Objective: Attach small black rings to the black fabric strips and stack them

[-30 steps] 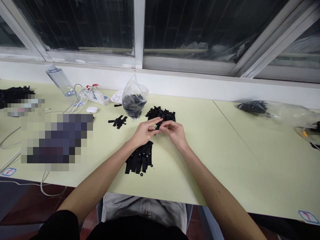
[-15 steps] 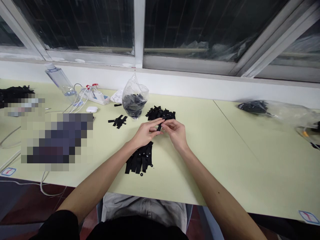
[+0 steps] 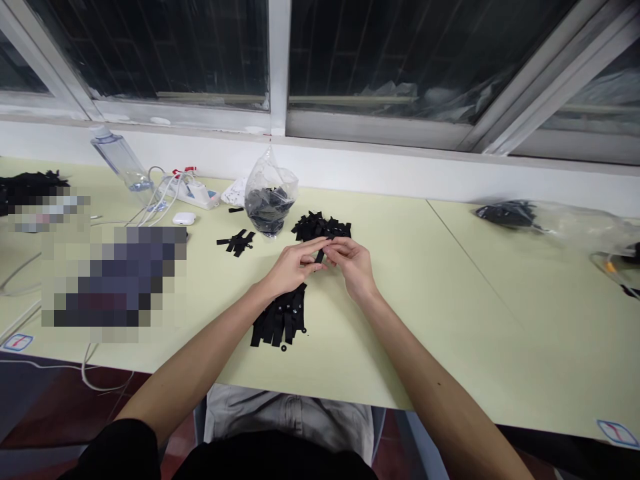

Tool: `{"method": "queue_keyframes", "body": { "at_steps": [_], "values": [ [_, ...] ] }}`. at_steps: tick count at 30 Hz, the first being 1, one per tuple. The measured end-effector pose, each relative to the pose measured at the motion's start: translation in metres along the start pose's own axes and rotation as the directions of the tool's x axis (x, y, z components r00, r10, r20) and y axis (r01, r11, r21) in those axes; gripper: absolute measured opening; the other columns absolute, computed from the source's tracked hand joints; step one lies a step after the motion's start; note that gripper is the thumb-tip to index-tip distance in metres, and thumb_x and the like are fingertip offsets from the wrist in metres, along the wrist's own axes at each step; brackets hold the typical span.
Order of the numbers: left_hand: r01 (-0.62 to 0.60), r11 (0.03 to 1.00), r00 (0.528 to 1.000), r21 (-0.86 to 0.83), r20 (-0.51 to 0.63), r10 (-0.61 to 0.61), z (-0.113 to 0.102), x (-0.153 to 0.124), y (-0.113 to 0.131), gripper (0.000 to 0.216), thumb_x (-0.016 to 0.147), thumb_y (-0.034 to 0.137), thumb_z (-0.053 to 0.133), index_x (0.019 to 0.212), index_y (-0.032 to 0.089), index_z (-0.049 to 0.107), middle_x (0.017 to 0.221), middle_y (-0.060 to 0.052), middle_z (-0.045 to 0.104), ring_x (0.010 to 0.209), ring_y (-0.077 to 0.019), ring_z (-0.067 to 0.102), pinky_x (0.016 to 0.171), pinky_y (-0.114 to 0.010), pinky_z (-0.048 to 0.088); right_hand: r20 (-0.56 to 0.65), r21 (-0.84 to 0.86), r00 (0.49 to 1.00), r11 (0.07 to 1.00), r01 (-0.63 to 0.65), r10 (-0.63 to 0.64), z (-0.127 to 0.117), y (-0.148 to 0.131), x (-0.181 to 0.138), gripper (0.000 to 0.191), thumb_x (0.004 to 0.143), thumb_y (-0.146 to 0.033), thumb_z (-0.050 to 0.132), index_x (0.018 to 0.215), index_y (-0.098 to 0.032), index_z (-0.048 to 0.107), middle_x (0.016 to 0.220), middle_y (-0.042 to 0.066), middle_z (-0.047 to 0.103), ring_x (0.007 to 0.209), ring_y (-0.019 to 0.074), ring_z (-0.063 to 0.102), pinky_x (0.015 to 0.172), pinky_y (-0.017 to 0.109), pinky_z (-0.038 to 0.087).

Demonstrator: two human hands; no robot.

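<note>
My left hand and my right hand meet above the pale green table, fingers pinched together on a small black fabric strip. Just behind them lies a loose pile of black strips. Under my left wrist sits a fanned row of black strips with small white marks, with a tiny black ring beside it.
A clear plastic bag of black pieces stands behind the hands, a few black strips to its left. A water bottle, power strip with cables and white earbud case lie far left. Another plastic bag lies far right.
Both hands stay together on the strip, with the fingers shifting slightly as they work it. Nothing else on the table has moved.
</note>
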State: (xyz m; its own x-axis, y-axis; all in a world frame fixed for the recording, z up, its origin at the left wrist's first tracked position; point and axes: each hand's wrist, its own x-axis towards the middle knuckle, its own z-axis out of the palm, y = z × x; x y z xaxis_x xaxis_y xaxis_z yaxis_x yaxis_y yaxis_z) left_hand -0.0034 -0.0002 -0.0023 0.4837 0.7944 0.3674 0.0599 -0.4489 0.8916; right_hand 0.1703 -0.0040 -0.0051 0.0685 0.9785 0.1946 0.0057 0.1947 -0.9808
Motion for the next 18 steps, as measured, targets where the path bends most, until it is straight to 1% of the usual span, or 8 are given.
{"method": "queue_keyframes", "body": {
  "at_steps": [3, 5, 7, 9, 11, 12, 14, 18],
  "values": [
    [-0.02, 1.0, 1.0, -0.013, 0.01, 0.02, -0.002, 0.001, 0.001, 0.051, 0.091, 0.014, 0.055, 0.14, 0.028, 0.052, 0.154, -0.012, 0.041, 0.074, -0.0076, 0.067, 0.083, -0.03, 0.059, -0.006, -0.034, 1.0, 0.999, 0.006, -0.007, -0.001, 0.001, 0.001, 0.037, 0.072, -0.049, 0.076, 0.091, -0.02, 0.066, 0.076, 0.004, 0.066, 0.061, 0.0147, 0.056, 0.056, 0.029, 0.045],
    [-0.035, 0.999, 0.999, 0.001, -0.021, 0.035, -0.005, 0.002, -0.001, 0.047, 0.096, 0.017, 0.048, 0.142, 0.027, 0.049, 0.147, -0.01, 0.05, 0.09, -0.013, 0.07, 0.086, -0.03, 0.058, -0.024, -0.033, 1.0, 0.999, 0.016, -0.017, -0.003, 0.001, 0.002, 0.035, 0.073, -0.05, 0.076, 0.088, -0.02, 0.066, 0.072, 0.003, 0.064, 0.06, 0.0147, 0.054, 0.056, 0.03, 0.044],
    [-0.027, 0.997, 0.995, 0.079, -0.091, 0.034, -0.009, 0.004, -0.004, 0.043, 0.099, 0.019, 0.043, 0.141, 0.025, 0.049, 0.134, -0.01, 0.061, 0.098, -0.0158, 0.069, 0.086, -0.03, 0.057, -0.042, -0.004, 0.999, 1.0, 0.021, -0.021, -0.005, 0.0, 0.003, 0.032, 0.073, -0.048, 0.076, 0.085, -0.021, 0.064, 0.067, 0.001, 0.06, 0.058, 0.0143, 0.053, 0.056, 0.03, 0.044],
    [0.026, 0.976, 0.988, 0.215, -0.154, 0.008, -0.013, 0.004, -0.01, 0.035, 0.096, 0.02, 0.049, 0.131, 0.022, 0.056, 0.119, -0.009, 0.067, 0.092, -0.0165, 0.068, 0.08, -0.029, 0.056, -0.051, 0.044, 0.999, 0.999, 0.016, -0.014, -0.006, -0.001, 0.004, 0.029, 0.073, -0.044, 0.078, 0.083, -0.022, 0.063, 0.064, 0.0, 0.058, 0.057, 0.0138, 0.051, 0.055, 0.03, 0.043],
    [0.068, 0.936, 0.994, 0.345, -0.105, -0.034, -0.014, 0.004, -0.017, 0.022, 0.091, 0.02, 0.058, 0.112, 0.019, 0.066, 0.099, -0.007, 0.069, 0.084, -0.0173, 0.066, 0.077, -0.03, 0.054, -0.053, 0.094, 0.999, 0.996, 0.004, 0.001, -0.006, -0.002, 0.004, 0.028, 0.072, -0.042, 0.079, 0.082, -0.022, 0.062, 0.063, -0.001, 0.057, 0.056, 0.0131, 0.049, 0.054, 0.029, 0.041],
    [0.076, 0.914, 0.996, 0.399, -0.072, -0.052, -0.015, 0.004, -0.02, 0.015, 0.089, 0.021, 0.062, 0.102, 0.018, 0.069, 0.095, -0.006, 0.069, 0.081, -0.0174, 0.065, 0.076, -0.03, 0.053, -0.048, 0.114, 0.999, 0.993, -0.003, 0.009, -0.006, -0.003, 0.004, 0.027, 0.072, -0.04, 0.08, 0.081, -0.022, 0.062, 0.063, -0.001, 0.057, 0.056, 0.0128, 0.048, 0.054, 0.029, 0.04],
    [0.087, 0.882, 0.996, 0.464, -0.019, -0.088, -0.014, 0.003, -0.023, 0.009, 0.085, 0.021, 0.066, 0.092, 0.017, 0.07, 0.092, -0.006, 0.067, 0.081, -0.018, 0.064, 0.076, -0.03, 0.052, -0.028, 0.143, 0.999, 0.99, -0.015, 0.019, -0.004, -0.005, 0.002, 0.025, 0.072, -0.038, 0.08, 0.079, -0.022, 0.062, 0.064, -0.001, 0.057, 0.056, 0.0121, 0.047, 0.054, 0.028, 0.039],
    [0.086, 0.853, 0.994, 0.516, 0.018, -0.111, -0.012, 0.001, -0.021, 0.008, 0.086, 0.019, 0.063, 0.089, 0.017, 0.071, 0.094, -0.006, 0.066, 0.085, -0.0189, 0.063, 0.078, -0.03, 0.05, 0.016, 0.186, 1.0, 0.982, -0.021, 0.018, -0.001, -0.005, 0.0, 0.023, 0.073, -0.033, 0.08, 0.076, -0.021, 0.061, 0.064, -0.002, 0.056, 0.057, 0.011, 0.047, 0.055, 0.027, 0.036]
  ]
}}
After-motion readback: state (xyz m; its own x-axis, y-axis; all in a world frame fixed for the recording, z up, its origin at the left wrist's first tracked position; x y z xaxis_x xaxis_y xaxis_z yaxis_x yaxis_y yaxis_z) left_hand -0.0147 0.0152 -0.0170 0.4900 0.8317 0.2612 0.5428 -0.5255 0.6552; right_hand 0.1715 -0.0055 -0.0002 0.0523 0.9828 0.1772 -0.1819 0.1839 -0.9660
